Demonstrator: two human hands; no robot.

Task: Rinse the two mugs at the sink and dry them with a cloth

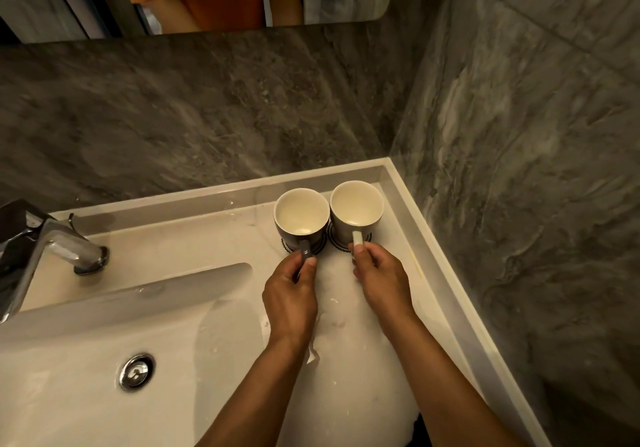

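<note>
Two mugs stand upright and side by side on the counter (pixel 346 308), directly ahead of the hands, in the far corner by the wall. The dark mug (pixel 300 219) sits ahead of the left hand (pixel 290 294); the white mug (pixel 356 211) sits ahead of the right hand (pixel 381 282). Each rests on a dark scalloped coaster (pixel 332 244), and the two rims nearly touch. Both handles point back toward the person, so each handle lies in line with its own hand. Each hand is closed on the handle of its mug, thumb on top. Both mugs appear empty.

The basin (pixel 104 360) and the tap (pixel 62 249) lie to the left of both hands. The left hand is nearer the tap, so the dark mug has the shorter path to it. Rinsing appears not yet begun. No cloth is visible.
</note>
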